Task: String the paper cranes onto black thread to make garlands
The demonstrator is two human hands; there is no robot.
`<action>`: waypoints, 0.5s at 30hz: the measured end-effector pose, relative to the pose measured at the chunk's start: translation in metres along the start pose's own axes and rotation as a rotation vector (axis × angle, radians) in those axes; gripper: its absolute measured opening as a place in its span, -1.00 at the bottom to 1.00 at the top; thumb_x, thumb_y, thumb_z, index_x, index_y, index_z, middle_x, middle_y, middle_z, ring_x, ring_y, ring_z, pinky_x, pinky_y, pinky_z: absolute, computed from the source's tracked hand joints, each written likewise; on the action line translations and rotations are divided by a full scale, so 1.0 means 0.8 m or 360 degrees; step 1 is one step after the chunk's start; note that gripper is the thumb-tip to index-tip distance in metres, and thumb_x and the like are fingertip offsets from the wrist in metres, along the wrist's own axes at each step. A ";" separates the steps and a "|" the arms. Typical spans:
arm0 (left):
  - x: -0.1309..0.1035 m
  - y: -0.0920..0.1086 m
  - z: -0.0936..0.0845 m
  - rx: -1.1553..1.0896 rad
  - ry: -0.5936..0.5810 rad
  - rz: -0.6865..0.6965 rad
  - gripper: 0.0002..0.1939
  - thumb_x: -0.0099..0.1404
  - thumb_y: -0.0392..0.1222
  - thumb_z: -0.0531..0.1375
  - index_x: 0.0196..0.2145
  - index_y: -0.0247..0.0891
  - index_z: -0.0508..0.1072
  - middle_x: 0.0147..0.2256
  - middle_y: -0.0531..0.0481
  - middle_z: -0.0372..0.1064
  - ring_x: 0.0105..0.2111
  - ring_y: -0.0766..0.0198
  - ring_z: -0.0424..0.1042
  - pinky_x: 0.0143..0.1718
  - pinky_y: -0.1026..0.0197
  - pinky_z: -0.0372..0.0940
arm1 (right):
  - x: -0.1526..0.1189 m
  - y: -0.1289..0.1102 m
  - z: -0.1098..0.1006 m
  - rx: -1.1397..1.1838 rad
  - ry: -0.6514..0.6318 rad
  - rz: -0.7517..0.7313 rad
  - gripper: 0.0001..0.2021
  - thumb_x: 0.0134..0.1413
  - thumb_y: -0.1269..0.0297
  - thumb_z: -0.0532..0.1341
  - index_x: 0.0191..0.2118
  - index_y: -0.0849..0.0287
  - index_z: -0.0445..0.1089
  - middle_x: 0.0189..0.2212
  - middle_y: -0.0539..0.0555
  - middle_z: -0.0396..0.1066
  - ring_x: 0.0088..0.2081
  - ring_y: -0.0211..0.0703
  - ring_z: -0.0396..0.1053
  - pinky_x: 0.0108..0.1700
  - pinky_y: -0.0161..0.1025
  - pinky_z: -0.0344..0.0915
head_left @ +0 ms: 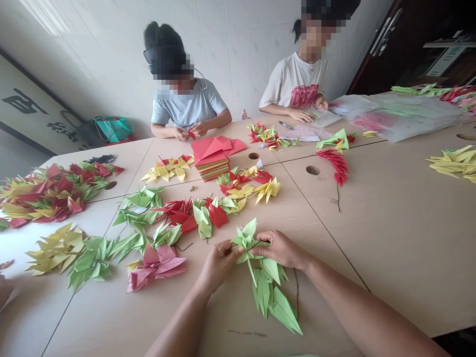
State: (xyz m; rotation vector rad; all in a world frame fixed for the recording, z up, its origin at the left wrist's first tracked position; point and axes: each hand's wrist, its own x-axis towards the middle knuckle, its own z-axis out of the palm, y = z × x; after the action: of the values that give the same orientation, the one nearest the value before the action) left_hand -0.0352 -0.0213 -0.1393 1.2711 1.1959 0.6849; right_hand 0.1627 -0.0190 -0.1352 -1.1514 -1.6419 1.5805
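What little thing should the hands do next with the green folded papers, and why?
Maybe the right hand should gently draw the dark string snug while the left hand steadies the green folded papers. Both hands pinch the upper part of the bunch, and a length of string lies loose beside the lower papers.

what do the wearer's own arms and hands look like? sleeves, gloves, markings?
Left hand and right hand are both bare, without gloves. No sleeve shows on either forearm, and no watch, bracelet, cable or marking is visible on the wrists. Fingers are partly hidden, so rings can't be ruled out.
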 end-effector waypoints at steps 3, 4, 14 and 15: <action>0.001 -0.001 0.001 -0.0003 0.0012 -0.0006 -0.53 0.05 0.21 0.25 -0.60 -0.30 0.32 -0.65 0.18 0.00 -0.60 0.42 -0.06 -0.55 0.31 -0.14 | 0.000 0.001 0.001 -0.0001 -0.0005 0.0007 -0.72 0.01 0.06 0.29 -0.26 0.18 0.52 -0.36 0.00 0.50 -0.22 -0.07 0.40 -0.18 -0.26 0.27; 0.001 -0.001 0.001 -0.0005 0.0015 -0.0009 -0.53 0.05 0.21 0.25 -0.60 -0.29 0.32 -0.65 0.18 0.00 -0.60 0.42 -0.06 -0.55 0.31 -0.15 | 0.001 0.001 0.002 -0.0002 0.0002 0.0011 -0.72 0.01 0.07 0.29 -0.26 0.18 0.52 -0.36 0.00 0.49 -0.22 -0.07 0.40 -0.18 -0.25 0.27; -0.002 0.010 -0.005 -0.0099 0.0242 -0.0066 -0.55 0.10 0.20 0.24 -0.56 -0.25 0.26 -0.66 0.21 0.00 -0.65 0.45 -0.05 -0.62 0.34 -0.18 | -0.003 0.010 -0.018 0.0006 0.0123 0.0064 -0.72 0.05 0.06 0.26 -0.30 0.20 0.40 -0.40 -0.02 0.37 -0.32 -0.19 0.32 -0.23 -0.25 0.26; -0.002 0.010 -0.006 -0.0119 0.0252 -0.0078 -0.56 0.10 0.19 0.24 -0.53 -0.26 0.28 -0.67 0.21 0.04 -0.66 0.46 -0.03 -0.62 0.35 -0.17 | -0.005 0.008 -0.022 0.0015 0.0112 0.0069 -0.70 0.06 0.05 0.26 -0.22 0.19 0.39 -0.32 0.02 0.40 -0.26 -0.16 0.34 -0.17 -0.22 0.27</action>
State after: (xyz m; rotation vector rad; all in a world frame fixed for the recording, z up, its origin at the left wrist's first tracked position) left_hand -0.0385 -0.0193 -0.1307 1.1381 1.3137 0.7984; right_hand 0.1812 -0.0146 -0.1382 -1.2310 -1.5727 1.5550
